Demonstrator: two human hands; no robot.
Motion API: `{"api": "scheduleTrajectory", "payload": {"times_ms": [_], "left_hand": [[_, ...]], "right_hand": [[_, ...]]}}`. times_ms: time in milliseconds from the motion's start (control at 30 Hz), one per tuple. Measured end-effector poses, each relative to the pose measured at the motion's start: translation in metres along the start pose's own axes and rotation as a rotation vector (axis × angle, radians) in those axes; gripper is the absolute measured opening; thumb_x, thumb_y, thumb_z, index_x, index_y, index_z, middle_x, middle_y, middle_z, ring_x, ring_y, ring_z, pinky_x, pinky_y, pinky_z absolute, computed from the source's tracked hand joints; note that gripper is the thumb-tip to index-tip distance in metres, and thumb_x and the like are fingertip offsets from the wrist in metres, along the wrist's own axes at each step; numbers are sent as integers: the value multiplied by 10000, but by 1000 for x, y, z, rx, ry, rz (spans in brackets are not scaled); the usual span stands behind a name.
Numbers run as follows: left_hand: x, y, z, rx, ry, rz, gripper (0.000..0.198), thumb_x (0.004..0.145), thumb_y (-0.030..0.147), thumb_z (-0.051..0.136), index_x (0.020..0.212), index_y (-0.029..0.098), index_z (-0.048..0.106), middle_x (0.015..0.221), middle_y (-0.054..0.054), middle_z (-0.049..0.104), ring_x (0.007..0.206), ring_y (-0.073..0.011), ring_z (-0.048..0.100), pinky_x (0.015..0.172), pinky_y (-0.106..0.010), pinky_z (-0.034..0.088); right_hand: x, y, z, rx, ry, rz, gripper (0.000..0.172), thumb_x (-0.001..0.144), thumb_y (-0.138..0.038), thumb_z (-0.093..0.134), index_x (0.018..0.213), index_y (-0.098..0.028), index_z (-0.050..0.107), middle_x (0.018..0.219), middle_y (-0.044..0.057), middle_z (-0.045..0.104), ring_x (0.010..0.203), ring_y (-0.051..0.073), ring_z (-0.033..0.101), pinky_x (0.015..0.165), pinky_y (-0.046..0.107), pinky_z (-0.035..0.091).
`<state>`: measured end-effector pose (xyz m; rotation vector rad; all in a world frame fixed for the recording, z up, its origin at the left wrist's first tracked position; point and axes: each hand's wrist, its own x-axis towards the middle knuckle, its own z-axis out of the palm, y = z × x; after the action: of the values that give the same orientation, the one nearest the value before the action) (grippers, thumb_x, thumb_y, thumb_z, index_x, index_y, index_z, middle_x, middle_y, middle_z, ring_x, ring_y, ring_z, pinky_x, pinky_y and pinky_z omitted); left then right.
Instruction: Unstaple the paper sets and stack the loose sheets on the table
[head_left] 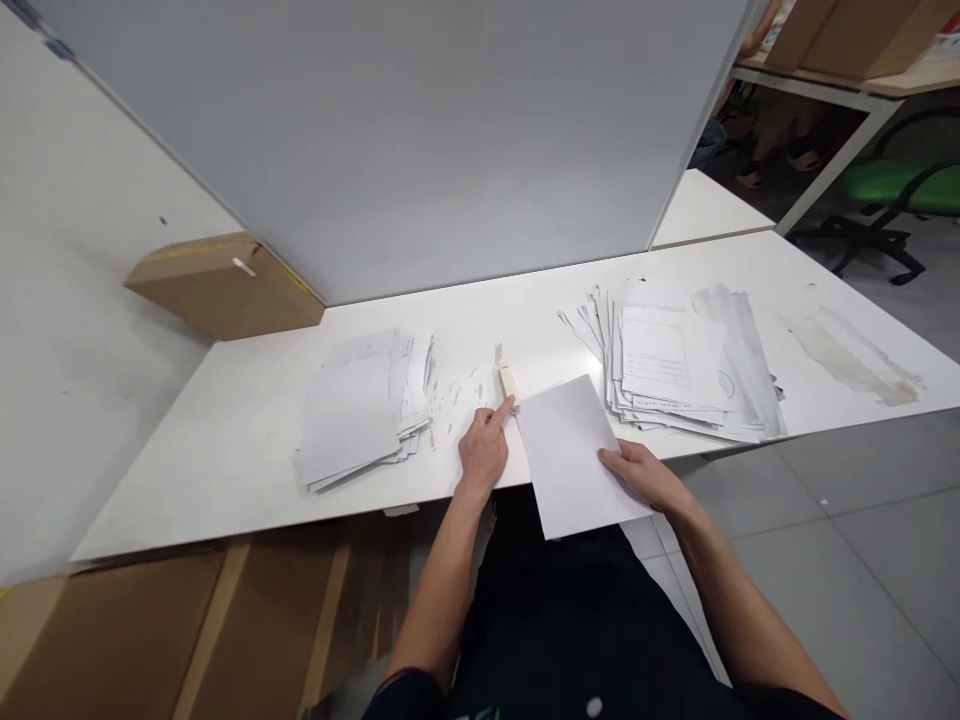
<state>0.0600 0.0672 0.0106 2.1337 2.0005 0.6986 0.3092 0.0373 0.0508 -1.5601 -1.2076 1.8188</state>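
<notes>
My right hand [639, 474] pinches the right edge of white paper [574, 455], thumb on top. The paper hangs partly over the table's front edge; how many sheets it holds I cannot tell. Its upper left corner meets a small cream oblong stapler-like tool [508, 384] lying on the table. My left hand [484, 450] has its index finger extended onto the near end of that tool, while the other fingers are curled in. Left of it lies a stack of white papers [352, 410]. Right of the held paper sits a larger, uneven pile of printed papers [667, 365].
The white table [240, 440] ends at a tall grey panel [480, 150] behind. A cardboard box [232, 290] stands at the back left, with more boxes [150, 630] below the table. A green chair [900, 185] and another person's feet [750, 180] are beyond, at right.
</notes>
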Motion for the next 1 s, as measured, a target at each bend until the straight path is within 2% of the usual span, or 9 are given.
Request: {"api": "scheduleTrajectory", "payload": {"times_ms": [133,333,467,567,667,800,867,933,1000], "left_hand": [[-1,-2,2,-39,67,2,503,857,134,332,1335,284,374,895,-41,548,708,-141,507,535,-222,341],[-2,-4,3,-137,133,19,446,874,165,327,1307,230,414,924,-60,573,790,-157,542,626,-234,400],[-2,-5,5,-171,155,25,422,884,177,321,1290,222,429,921,-59,577,811,-153,550,664,-239,418],[-4,-3,6,-207,202,39,394,891,190,326,1263,213,454,906,-56,581,796,-142,551,680,-240,429],[-11,-4,4,-230,276,64,354,885,206,379,1220,195,493,866,-54,591,756,-133,546,683,-240,435],[-33,-26,-9,-144,453,73,267,841,207,492,1090,183,584,849,-65,616,816,-158,542,761,-278,435],[-45,-49,-22,-44,553,18,226,816,230,537,1021,173,616,860,-79,620,864,-182,537,831,-327,413],[-54,-75,-36,91,624,-90,245,788,297,578,980,156,635,889,-104,604,913,-213,525,871,-372,384],[-60,-98,-50,220,624,-208,341,747,386,613,991,149,638,968,-131,580,988,-250,495,896,-403,356]], "right_hand": [[-8,-14,-26,-105,203,-55,359,762,-419,534,994,-149,574,861,71,680,738,218,631,608,289,496],[1,-42,-102,-245,673,-83,427,733,-441,538,1004,-118,604,892,114,657,702,178,592,599,276,439],[13,-56,-138,-430,747,69,548,755,-533,456,1063,-105,606,926,188,633,702,201,588,571,328,381],[18,-59,-146,-616,905,139,583,780,-488,452,1139,-41,564,1002,281,589,906,319,566,670,412,374],[17,-53,-138,-703,1038,70,602,795,-434,463,1232,-19,472,1089,301,545,1060,353,486,778,452,351],[14,-35,-91,-725,958,-230,448,799,-451,463,1086,-121,567,894,149,627,752,239,575,733,395,410],[14,-25,-54,-624,802,-372,403,795,-464,472,1014,-144,581,833,94,625,626,185,564,645,342,432],[17,-16,-14,-496,535,-437,358,807,-476,466,946,-169,586,771,58,623,573,156,557,565,284,429],[21,-9,22,-428,320,-462,320,824,-462,453,921,-183,578,728,34,615,546,139,545,536,258,422]]}}
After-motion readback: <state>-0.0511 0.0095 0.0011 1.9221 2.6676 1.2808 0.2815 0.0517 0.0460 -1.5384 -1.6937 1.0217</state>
